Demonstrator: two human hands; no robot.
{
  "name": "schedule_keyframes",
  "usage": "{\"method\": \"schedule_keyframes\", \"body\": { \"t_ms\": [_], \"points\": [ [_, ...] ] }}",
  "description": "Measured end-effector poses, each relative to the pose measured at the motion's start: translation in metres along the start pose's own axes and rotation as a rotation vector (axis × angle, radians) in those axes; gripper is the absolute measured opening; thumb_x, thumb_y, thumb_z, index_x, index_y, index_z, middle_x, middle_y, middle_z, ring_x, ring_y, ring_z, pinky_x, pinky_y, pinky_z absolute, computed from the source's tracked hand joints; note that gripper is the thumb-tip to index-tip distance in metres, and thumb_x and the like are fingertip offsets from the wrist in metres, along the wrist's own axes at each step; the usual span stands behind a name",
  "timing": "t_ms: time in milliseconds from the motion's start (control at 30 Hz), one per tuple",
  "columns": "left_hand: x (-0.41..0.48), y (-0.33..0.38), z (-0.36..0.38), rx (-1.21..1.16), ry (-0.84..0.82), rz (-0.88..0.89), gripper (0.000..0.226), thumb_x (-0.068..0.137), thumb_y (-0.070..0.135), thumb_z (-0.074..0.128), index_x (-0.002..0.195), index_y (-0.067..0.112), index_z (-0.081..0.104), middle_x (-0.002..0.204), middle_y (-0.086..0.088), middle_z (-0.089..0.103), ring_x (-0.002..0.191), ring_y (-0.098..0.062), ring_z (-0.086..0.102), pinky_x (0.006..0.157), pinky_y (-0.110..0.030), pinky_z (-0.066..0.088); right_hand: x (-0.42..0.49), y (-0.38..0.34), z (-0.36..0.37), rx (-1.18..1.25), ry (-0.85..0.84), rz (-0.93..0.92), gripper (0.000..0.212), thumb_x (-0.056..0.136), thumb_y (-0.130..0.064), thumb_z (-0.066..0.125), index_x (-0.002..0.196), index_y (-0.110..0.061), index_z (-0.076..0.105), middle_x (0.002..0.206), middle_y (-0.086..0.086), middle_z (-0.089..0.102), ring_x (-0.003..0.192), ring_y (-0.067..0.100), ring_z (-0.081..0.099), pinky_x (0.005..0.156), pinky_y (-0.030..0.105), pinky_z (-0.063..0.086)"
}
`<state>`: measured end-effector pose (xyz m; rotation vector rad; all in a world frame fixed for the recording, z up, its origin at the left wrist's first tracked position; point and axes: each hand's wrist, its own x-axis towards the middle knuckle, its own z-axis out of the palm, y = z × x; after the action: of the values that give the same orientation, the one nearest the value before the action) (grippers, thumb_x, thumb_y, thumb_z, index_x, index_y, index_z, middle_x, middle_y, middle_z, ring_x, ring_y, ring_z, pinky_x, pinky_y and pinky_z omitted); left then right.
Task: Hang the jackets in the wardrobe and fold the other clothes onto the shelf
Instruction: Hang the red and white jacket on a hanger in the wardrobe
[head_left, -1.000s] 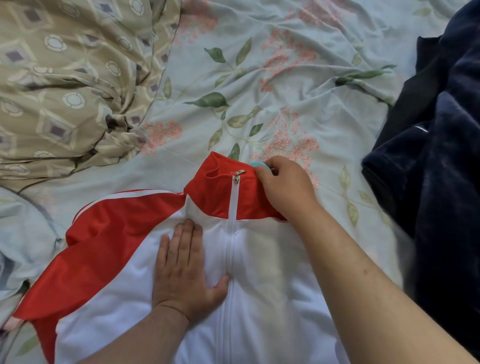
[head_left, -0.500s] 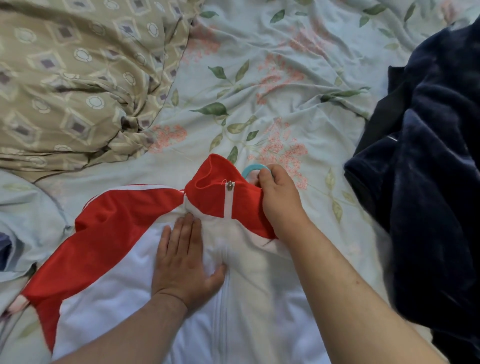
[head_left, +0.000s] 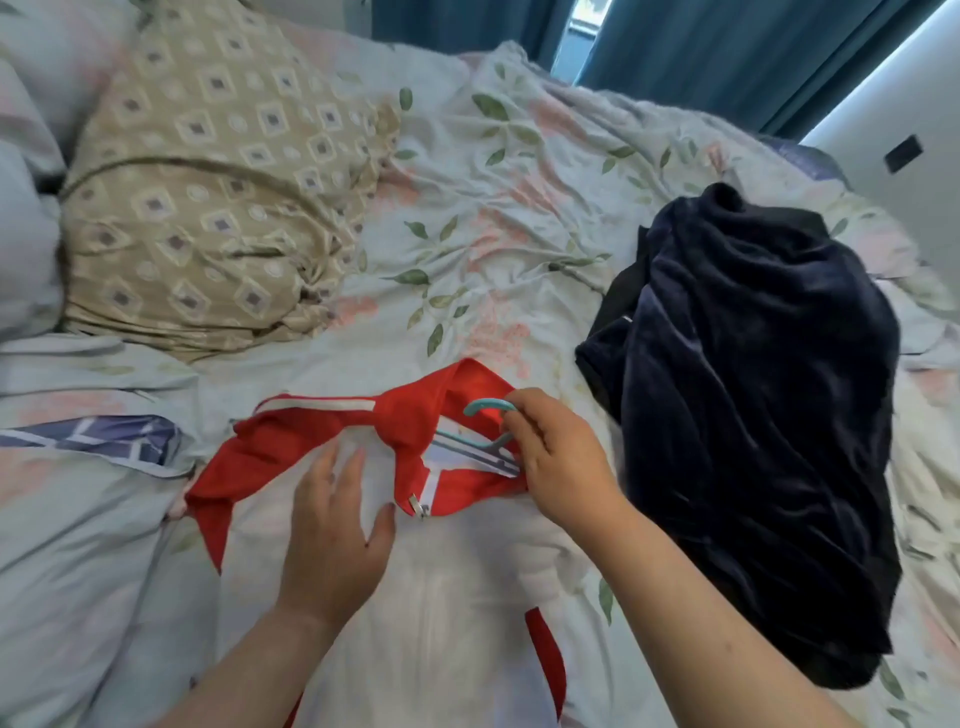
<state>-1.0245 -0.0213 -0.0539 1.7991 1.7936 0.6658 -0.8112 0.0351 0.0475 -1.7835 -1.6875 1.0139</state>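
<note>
A red and white zip jacket (head_left: 291, 452) lies front-up on the bed, its collar pointing away from me. A teal hanger (head_left: 485, 406) sits inside the collar, with its hook sticking out above the neck. My right hand (head_left: 561, 462) grips the hanger at the base of the hook. My left hand (head_left: 335, 525) hovers over or rests on the white chest panel just left of the zipper, fingers spread. A pile of dark navy velvet clothing (head_left: 753, 405) lies to the right of the jacket.
The bed is covered with a rumpled floral sheet (head_left: 493, 218). A beige patterned pillow (head_left: 218, 197) lies at the upper left. Blue curtains (head_left: 701, 47) hang behind the bed, and a white surface (head_left: 883, 156) stands at the far right.
The camera view has lifted and widened. The hanger's hook has come further out of the collar in my right hand, and the collar has opened. My left hand's fingers have spread.
</note>
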Motion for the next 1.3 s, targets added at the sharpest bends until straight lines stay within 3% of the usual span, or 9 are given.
{"method": "schedule_keyframes", "body": {
  "t_ms": [100, 233, 333, 400, 733, 900, 1033, 1167, 1300],
  "points": [
    [0.006, 0.035, -0.076, 0.067, 0.139, 0.05, 0.064, 0.086, 0.033, 0.046, 0.134, -0.008, 0.049, 0.139, -0.031, 0.044, 0.128, -0.042, 0.039, 0.107, -0.053, 0.033, -0.043, -0.05, -0.039, 0.011, 0.077, -0.067, 0.028, 0.1, -0.018, 0.048, 0.087, -0.041, 0.058, 0.082, -0.008, 0.062, 0.078, 0.01, 0.061, 0.067, 0.017, 0.045],
    [0.009, 0.068, -0.17, 0.165, 0.042, 0.159, 0.06, 0.087, 0.046, 0.038, 0.122, 0.005, 0.064, 0.12, -0.011, 0.067, 0.117, -0.033, 0.057, 0.112, -0.051, 0.025, -0.089, -0.12, -0.091, 0.021, 0.159, -0.164, 0.017, 0.094, -0.024, 0.047, 0.091, -0.031, 0.062, 0.08, -0.009, 0.061, 0.074, 0.014, 0.059, 0.066, 0.021, 0.046],
    [-0.009, 0.101, -0.23, 0.006, 0.052, 0.274, 0.056, 0.093, 0.063, 0.033, 0.097, 0.021, 0.07, 0.088, 0.009, 0.065, 0.087, -0.015, 0.06, 0.083, -0.025, 0.039, -0.119, -0.17, -0.129, 0.037, 0.239, -0.242, 0.017, 0.093, -0.022, 0.049, 0.087, -0.032, 0.062, 0.075, -0.011, 0.058, 0.068, 0.009, 0.054, 0.063, 0.013, 0.04],
    [-0.021, 0.123, -0.267, -0.054, 0.128, 0.363, 0.049, 0.097, 0.058, 0.031, 0.094, 0.026, 0.067, 0.081, 0.009, 0.057, 0.079, -0.016, 0.054, 0.074, -0.03, 0.037, -0.137, -0.203, -0.154, 0.053, 0.297, -0.28, 0.018, 0.096, -0.02, 0.051, 0.085, -0.03, 0.062, 0.072, -0.008, 0.056, 0.064, 0.008, 0.051, 0.06, 0.014, 0.039],
    [-0.073, 0.24, -0.437, 0.204, 0.516, 0.584, 0.07, 0.091, 0.067, 0.035, 0.105, 0.009, 0.072, 0.102, -0.009, 0.062, 0.094, -0.036, 0.057, 0.082, -0.048, 0.042, -0.23, -0.367, -0.245, 0.096, 0.494, -0.537, 0.025, 0.101, -0.017, 0.05, 0.08, -0.023, 0.061, 0.074, -0.001, 0.06, 0.062, 0.009, 0.054, 0.062, 0.036, 0.05],
    [-0.097, 0.318, -0.488, 0.301, 0.421, 0.732, 0.034, 0.081, 0.046, 0.043, 0.088, 0.026, 0.071, 0.078, 0.012, 0.065, 0.07, -0.019, 0.065, 0.054, -0.018, 0.036, -0.267, -0.431, -0.257, 0.046, 0.505, -0.74, 0.019, 0.099, -0.019, 0.052, 0.083, -0.016, 0.062, 0.073, 0.0, 0.06, 0.064, 0.012, 0.055, 0.061, 0.032, 0.048],
    [-0.11, 0.341, -0.517, 0.291, 0.53, 0.732, 0.029, 0.079, 0.042, 0.04, 0.073, 0.027, 0.065, 0.066, 0.013, 0.062, 0.059, -0.023, 0.064, 0.049, -0.014, 0.028, -0.287, -0.446, -0.278, 0.016, 0.597, -0.862, 0.018, 0.093, -0.024, 0.057, 0.105, -0.018, 0.068, 0.086, -0.011, 0.064, 0.084, 0.009, 0.062, 0.075, 0.016, 0.048],
    [-0.118, 0.36, -0.55, 0.213, 0.656, 0.657, 0.012, 0.078, 0.039, 0.052, 0.087, 0.033, 0.055, 0.066, 0.015, 0.057, 0.061, -0.023, 0.061, 0.049, -0.018, 0.03, -0.292, -0.419, -0.324, -0.239, 0.617, -0.682, 0.025, 0.101, -0.036, 0.051, 0.113, -0.022, 0.067, 0.107, -0.016, 0.061, 0.103, -0.001, 0.056, 0.091, 0.012, 0.041],
    [-0.126, 0.38, -0.577, 0.153, 0.742, 0.584, 0.021, 0.075, 0.041, 0.053, 0.096, 0.04, 0.057, 0.07, 0.025, 0.06, 0.062, -0.017, 0.053, 0.054, -0.025, 0.037, -0.292, -0.397, -0.35, -0.224, 0.48, -0.548, 0.04, 0.1, -0.038, 0.047, 0.077, -0.007, 0.058, 0.074, 0.008, 0.058, 0.067, 0.009, 0.052, 0.067, 0.033, 0.043]
  ]
}}
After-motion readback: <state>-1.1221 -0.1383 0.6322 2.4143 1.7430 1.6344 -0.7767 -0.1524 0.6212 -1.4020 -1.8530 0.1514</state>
